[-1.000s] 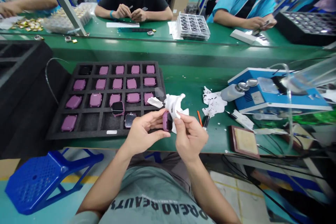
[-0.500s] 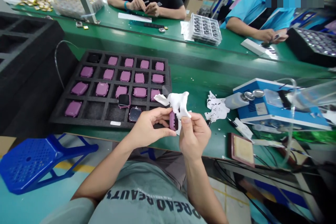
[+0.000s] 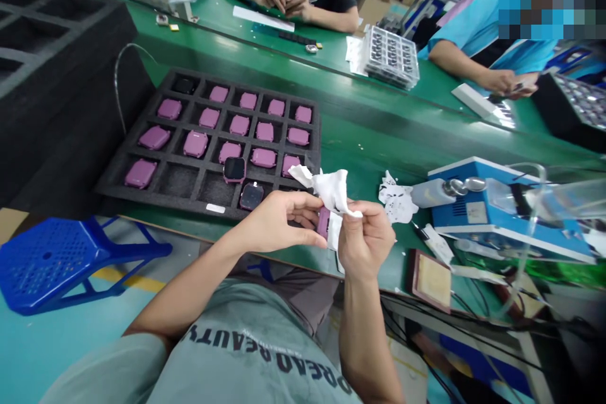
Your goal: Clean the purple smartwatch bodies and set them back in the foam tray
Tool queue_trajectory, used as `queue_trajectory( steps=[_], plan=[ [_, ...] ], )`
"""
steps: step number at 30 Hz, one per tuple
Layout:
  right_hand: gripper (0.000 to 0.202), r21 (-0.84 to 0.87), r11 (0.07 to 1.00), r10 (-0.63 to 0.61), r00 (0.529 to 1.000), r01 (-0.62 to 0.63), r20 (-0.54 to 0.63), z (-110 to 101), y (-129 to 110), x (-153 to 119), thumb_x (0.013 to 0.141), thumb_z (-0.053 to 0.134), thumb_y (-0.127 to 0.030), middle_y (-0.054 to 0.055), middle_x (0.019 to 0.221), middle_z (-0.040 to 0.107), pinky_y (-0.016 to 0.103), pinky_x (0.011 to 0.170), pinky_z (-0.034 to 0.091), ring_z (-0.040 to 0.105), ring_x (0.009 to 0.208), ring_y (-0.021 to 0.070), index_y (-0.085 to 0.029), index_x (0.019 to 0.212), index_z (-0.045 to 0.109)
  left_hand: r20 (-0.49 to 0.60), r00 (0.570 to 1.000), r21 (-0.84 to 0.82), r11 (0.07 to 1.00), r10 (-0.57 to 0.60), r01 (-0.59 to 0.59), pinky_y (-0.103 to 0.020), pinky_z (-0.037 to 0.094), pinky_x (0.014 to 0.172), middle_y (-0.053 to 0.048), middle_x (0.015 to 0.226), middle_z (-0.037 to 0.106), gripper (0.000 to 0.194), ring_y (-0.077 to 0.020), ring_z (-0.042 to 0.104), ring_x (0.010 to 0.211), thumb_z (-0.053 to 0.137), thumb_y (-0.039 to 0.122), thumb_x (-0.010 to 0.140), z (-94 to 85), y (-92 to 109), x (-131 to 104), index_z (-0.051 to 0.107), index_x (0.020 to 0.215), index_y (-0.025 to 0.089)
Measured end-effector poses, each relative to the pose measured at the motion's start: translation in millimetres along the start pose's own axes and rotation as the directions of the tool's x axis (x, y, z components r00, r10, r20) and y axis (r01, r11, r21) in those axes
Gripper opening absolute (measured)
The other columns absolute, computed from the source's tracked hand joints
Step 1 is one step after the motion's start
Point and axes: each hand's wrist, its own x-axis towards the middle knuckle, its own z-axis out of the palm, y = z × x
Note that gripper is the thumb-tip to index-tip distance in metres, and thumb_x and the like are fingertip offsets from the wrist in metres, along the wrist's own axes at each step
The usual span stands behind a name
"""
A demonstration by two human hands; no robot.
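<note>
My left hand grips a small purple watch case by its edges, near the front right corner of a black foam tray. My right hand pinches a crumpled white cloth beside the case, and part of the cloth covers its upper end. Purple cases fill most of the tray's compartments. A watch with a dark screen rests across a divider, and another dark-screened watch lies at the tray's front, close to my left hand.
A blue machine stands at the right, with a white bottle, torn white paper and a sponge tray near it. Tall black foam stands left. Across the bench, two people work by a clear box.
The view has shifted and tilted slightly. The case has turned more edge-on in my left hand, and the cloth has changed shape, its end now folded over my right fingertips.
</note>
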Motion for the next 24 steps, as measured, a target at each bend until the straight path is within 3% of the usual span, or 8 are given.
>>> queue_trajectory(
  steps=[5, 12, 18, 24],
  plan=[
    [0.004, 0.064, 0.996, -0.063, 0.998, 0.061, 0.026, -1.3, -3.4, -0.6, 0.097, 0.069, -0.024, 0.001, 0.092, 0.079, 0.039, 0.09, 0.06, 0.078, 0.092, 0.0208, -0.026, 0.095, 0.072, 0.037, 0.999, -0.03, 1.0, -0.001, 0.002, -0.033, 0.059, 0.084, -0.006, 0.092, 0.077, 0.058, -0.0159, 0.072, 0.08, 0.102, 0.017, 0.051, 0.5, -0.9, 0.6, 0.078, 0.103, 0.011],
    [0.01, 0.143, 0.985, 0.084, 0.993, -0.095, 0.083, 2.9, -15.3, -0.9, 0.094, 0.073, -0.034, 0.003, 0.089, 0.079, 0.051, 0.1, 0.057, 0.078, 0.1, 0.0263, -0.026, 0.089, 0.071, 0.055, 0.998, -0.083, 0.996, 0.04, -0.036, -0.031, 0.059, 0.081, -0.006, 0.093, 0.079, 0.047, -0.0145, 0.071, 0.079, 0.095, 0.007, 0.057, 2.6, 1.1, 1.5, 0.08, 0.101, 0.014],
    [0.021, 0.266, 0.939, 0.194, 0.975, -0.217, 0.11, 7.1, -19.7, 3.4, 0.087, 0.08, -0.044, 0.002, 0.083, 0.075, 0.044, 0.09, 0.059, 0.076, 0.087, 0.0236, -0.026, 0.085, 0.069, 0.034, 0.999, -0.128, 0.992, 0.002, 0.002, -0.033, 0.061, 0.082, -0.004, 0.084, 0.079, 0.04, -0.0162, 0.073, 0.076, 0.096, 0.009, 0.054, 5.4, 3.8, 0.6, 0.079, 0.09, 0.012],
    [0.024, 0.356, 0.902, 0.213, 0.969, -0.244, 0.124, 10.1, -22.6, 2.2, 0.085, 0.082, -0.045, 0.0, 0.078, 0.072, 0.037, 0.08, 0.058, 0.074, 0.078, 0.021, -0.026, 0.085, 0.067, 0.057, 0.998, -0.139, 0.99, 0.002, 0.005, -0.035, 0.062, 0.083, -0.006, 0.092, 0.081, 0.045, -0.0197, 0.076, 0.084, 0.1, 0.018, 0.054, 3.3, 4.2, 3.6, 0.079, 0.093, 0.012]
  ],
)
